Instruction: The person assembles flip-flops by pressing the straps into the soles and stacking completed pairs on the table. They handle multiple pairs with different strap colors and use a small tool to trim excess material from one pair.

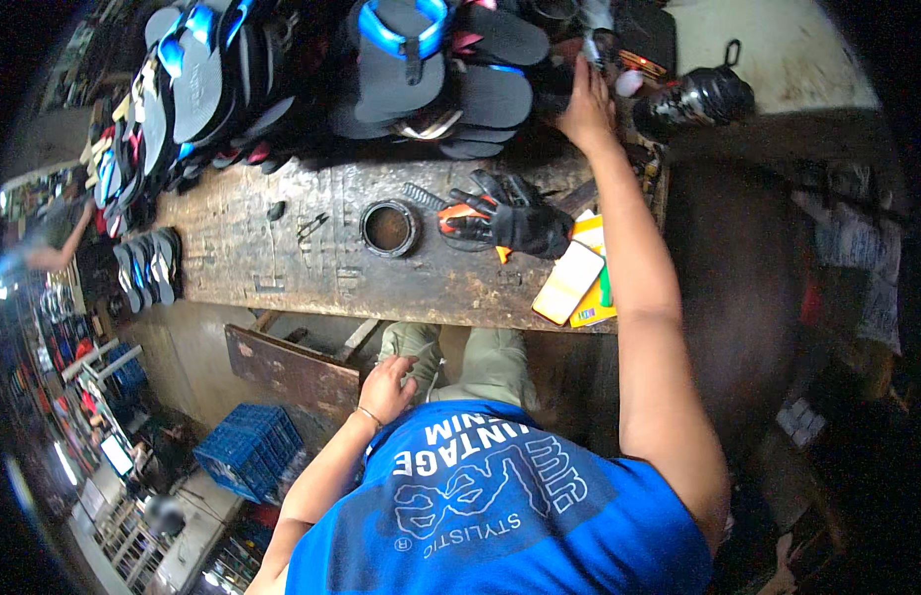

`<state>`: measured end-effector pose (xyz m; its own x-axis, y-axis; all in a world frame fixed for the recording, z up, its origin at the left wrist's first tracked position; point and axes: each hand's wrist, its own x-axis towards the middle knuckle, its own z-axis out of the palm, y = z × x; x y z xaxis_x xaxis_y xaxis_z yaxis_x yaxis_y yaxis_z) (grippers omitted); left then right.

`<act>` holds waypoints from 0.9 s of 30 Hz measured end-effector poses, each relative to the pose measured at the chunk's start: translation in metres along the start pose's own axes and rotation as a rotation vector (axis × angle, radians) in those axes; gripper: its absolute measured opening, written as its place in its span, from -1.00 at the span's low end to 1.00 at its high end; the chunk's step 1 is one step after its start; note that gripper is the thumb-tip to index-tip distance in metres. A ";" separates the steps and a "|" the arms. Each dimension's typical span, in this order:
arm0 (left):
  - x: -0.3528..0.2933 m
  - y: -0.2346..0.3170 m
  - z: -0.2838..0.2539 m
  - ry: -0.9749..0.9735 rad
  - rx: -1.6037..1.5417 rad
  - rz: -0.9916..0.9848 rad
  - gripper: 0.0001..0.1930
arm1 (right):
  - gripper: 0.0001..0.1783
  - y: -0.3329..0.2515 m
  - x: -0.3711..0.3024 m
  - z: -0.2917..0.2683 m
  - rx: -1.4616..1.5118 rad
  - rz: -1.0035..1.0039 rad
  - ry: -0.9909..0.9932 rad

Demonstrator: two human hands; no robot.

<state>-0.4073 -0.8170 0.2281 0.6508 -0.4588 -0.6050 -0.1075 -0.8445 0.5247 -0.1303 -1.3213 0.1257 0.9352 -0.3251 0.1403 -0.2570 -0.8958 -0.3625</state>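
Observation:
My right hand (pixel 587 107) reaches to the far right of the wooden workbench (pixel 311 268). Its fingers are stretched out beside dark items, and I see nothing held in them. Low by my trousers is my left hand (pixel 386 390), with its fingers curled together. Thin pale strands show near those fingertips; what they hold, if anything, is too small to name. Stacks of dark flip-flops (pixel 401 84), some with blue straps, lie left of my right hand. Black gloves (pixel 525 220) with orange parts rest mid-bench, beside a round dark tin (pixel 390 229) with brown contents.
A phone (pixel 569 283) lies on a yellow packet (pixel 594 315) near the bench's front edge. Several slippers (pixel 148 268) stand at its left end. A black wrapped object (pixel 696 99) is at the far right. A blue crate (pixel 247 451) sits lower left. Another person's arm (pixel 68 243) shows far left.

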 end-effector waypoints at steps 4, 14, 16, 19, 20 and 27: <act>-0.017 -0.011 0.010 0.003 -0.067 -0.067 -0.61 | 0.34 0.001 0.006 0.000 0.033 0.011 -0.036; 0.000 -0.015 0.005 0.012 -0.128 -0.062 -0.62 | 0.35 -0.028 -0.056 -0.050 0.053 0.060 0.097; 0.006 -0.019 0.001 0.002 -0.145 -0.024 -0.61 | 0.36 -0.041 -0.086 -0.064 0.068 0.054 0.084; 0.015 -0.027 -0.004 -0.038 -0.136 0.024 -0.62 | 0.37 -0.073 -0.134 -0.082 0.083 0.029 0.037; 0.018 -0.032 -0.006 -0.049 -0.127 0.042 -0.62 | 0.37 -0.087 -0.148 -0.084 0.090 -0.017 0.048; 0.013 -0.079 -0.030 0.032 -0.116 0.135 -0.61 | 0.36 -0.211 -0.224 -0.060 0.308 -0.120 -0.092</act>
<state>-0.3674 -0.7480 0.1968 0.6598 -0.5556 -0.5059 -0.1095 -0.7372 0.6667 -0.3005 -1.0779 0.2258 0.9759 -0.1820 0.1204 -0.0715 -0.7881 -0.6114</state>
